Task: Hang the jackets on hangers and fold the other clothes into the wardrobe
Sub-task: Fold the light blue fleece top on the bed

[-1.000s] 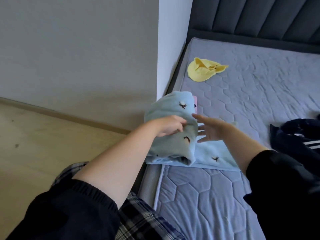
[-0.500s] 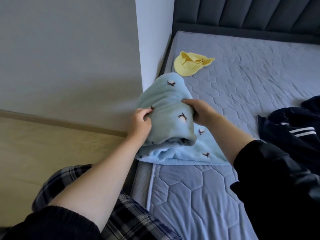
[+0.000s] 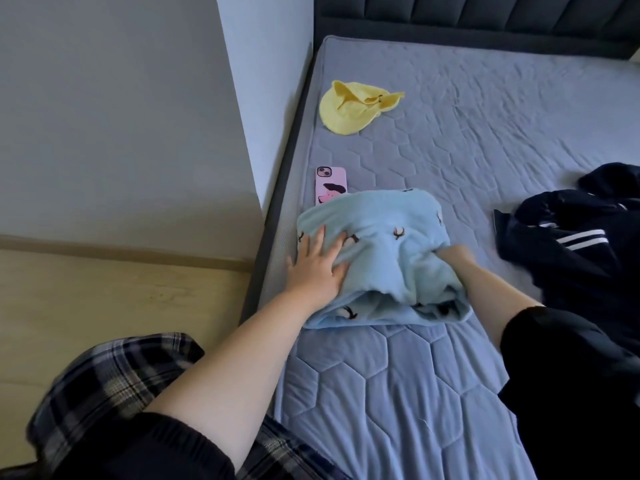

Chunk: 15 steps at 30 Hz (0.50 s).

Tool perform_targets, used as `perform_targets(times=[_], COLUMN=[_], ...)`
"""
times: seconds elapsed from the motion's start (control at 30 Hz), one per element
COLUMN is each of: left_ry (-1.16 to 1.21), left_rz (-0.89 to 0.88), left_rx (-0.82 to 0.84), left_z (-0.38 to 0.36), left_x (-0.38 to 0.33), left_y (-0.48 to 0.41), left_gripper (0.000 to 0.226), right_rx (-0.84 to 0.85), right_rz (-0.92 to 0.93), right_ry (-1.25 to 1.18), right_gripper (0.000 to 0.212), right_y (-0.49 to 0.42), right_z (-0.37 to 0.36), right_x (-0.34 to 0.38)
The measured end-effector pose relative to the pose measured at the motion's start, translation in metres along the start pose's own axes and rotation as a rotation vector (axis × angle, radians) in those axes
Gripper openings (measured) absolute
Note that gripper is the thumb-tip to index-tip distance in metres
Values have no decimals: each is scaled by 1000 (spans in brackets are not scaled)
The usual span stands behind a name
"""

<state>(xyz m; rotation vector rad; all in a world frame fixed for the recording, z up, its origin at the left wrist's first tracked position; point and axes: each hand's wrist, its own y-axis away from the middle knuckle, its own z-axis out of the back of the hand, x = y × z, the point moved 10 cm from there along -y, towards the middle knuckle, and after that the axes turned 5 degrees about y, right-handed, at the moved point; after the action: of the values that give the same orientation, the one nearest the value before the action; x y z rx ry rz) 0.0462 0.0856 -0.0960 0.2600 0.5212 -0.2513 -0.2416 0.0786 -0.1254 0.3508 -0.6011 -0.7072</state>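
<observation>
A light blue fleece garment [image 3: 384, 251] with small brown motifs lies folded on the grey quilted mattress [image 3: 398, 393] near its left edge. My left hand [image 3: 317, 268] presses flat on the garment's left side, fingers straight and spread. My right hand [image 3: 455, 256] is at the garment's right side with its fingers tucked under the upper layer, out of sight. A dark navy jacket [image 3: 581, 244] with white stripes lies crumpled at the right of the bed.
A pink-cased phone [image 3: 330, 184] lies just beyond the blue garment, partly under its far edge. A yellow cloth [image 3: 353, 107] sits farther up the mattress. A grey wall and white corner stand left of the bed, above wooden floor [image 3: 104, 306]. The dark headboard [image 3: 485, 19] runs along the far side.
The blue garment, held up and bunched before, now lies flat on the mattress. My left hand went from gripping it to pressing it flat. The phone has come into view.
</observation>
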Motion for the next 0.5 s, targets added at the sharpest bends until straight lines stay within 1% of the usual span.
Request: perform_targets(times=[0.07, 0.1, 0.13, 0.17, 0.2, 0.23, 0.27, 0.3, 0.33, 0.4, 0.43, 0.47, 0.5], left_ry=[104, 242, 454, 693, 897, 1063, 1154, 1197, 1224, 1252, 1253, 1258, 1257], left_rz=[32, 52, 114, 215, 345, 433, 481, 481, 471, 426, 399, 374, 355], left_rx=[-24, -61, -115, -180, -188, -159, -114, -82, -71, -81, -74, -66, -62], left_z=[-1, 2, 6, 6, -1, -11, -20, -23, -21, -10, -2, 8, 20], left_x=[9, 14, 22, 38, 52, 61, 66, 66, 65, 64, 64, 66, 72], left_y=[-7, -10, -10, -9, -5, -2, 0, 0, 0, -5, -8, -10, -11], left_gripper=[66, 77, 90, 101, 106, 106, 104, 102, 95, 72, 64, 61, 62], right_rx=[31, 53, 95, 157, 231, 313, 384, 423, 457, 423, 386, 359, 331], right_rz=[2, 14, 19, 14, 4, -11, -19, -26, -14, 5, 22, 55, 78], right_ry=[-17, -48, -132, -232, -322, -382, -387, -365, -360, -350, -343, -306, -248], right_gripper=[39, 44, 51, 58, 69, 83, 101, 107, 99, 67, 58, 53, 53], right_y=[1, 4, 4, 9, 13, 18, 18, 18, 19, 21, 19, 19, 21], right_z=[1, 4, 3, 0, -5, -11, -18, -24, -28, -27, -23, -18, -14], right_x=[5, 9, 11, 11, 10, 10, 7, 4, 6, 15, 21, 28, 35])
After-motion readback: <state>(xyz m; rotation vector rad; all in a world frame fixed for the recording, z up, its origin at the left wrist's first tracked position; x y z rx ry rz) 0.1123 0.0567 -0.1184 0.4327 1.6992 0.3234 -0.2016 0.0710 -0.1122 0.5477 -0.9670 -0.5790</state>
